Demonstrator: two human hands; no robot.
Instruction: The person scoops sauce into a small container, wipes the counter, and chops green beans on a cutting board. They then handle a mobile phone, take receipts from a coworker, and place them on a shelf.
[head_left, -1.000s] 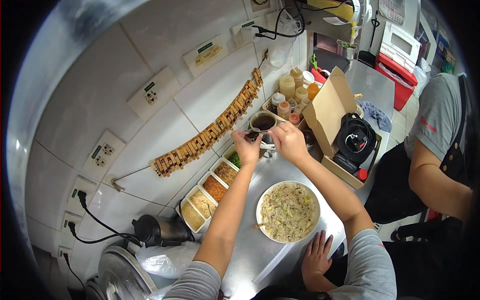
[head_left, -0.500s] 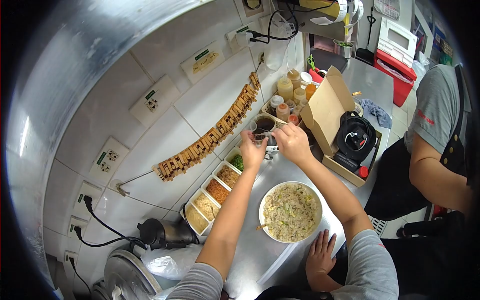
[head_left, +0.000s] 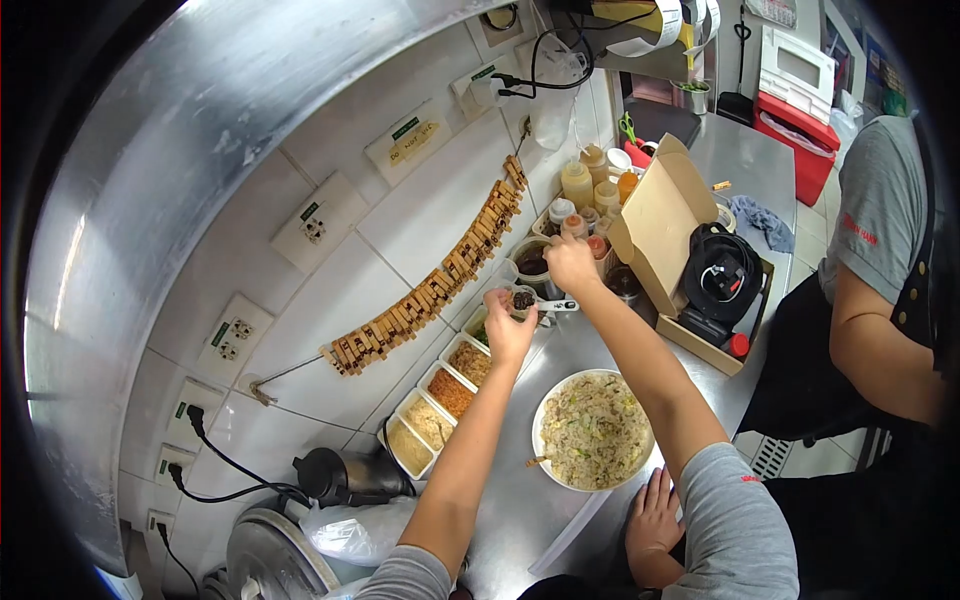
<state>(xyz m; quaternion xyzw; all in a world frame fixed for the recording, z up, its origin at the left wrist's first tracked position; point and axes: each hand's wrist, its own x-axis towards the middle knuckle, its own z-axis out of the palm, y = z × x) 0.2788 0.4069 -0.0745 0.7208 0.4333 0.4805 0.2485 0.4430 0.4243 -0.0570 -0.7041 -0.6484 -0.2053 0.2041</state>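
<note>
My left hand [head_left: 510, 330] pinches a small clear cup [head_left: 523, 299] with dark contents. A white handle [head_left: 557, 306] with dark marks juts out to the right beside this cup. My right hand [head_left: 572, 262] is closed, fingers down, right by the rim of a round container of dark sauce [head_left: 532, 262]; what it holds, if anything, I cannot make out. Closer to me on the steel counter sits a big white bowl [head_left: 541, 460] of fried rice [head_left: 595, 430]. A row of white tubs [head_left: 435, 395] with chopped toppings runs along the wall, partly behind my left arm.
Sauce bottles [head_left: 577, 182] crowd behind my hands. Right of them, an open cardboard box [head_left: 668, 215] contains a black coiled cable [head_left: 722, 270]. Another person's hand [head_left: 655, 525] rests flat beside the bowl. A person in grey [head_left: 880, 200] stands at right. A black kettle [head_left: 335, 473] stands left.
My hands have moved apart: the right one has gone from beside the cup toward the sauce container and bottles. My left hand still keeps the cup. The whole view has shifted slightly.
</note>
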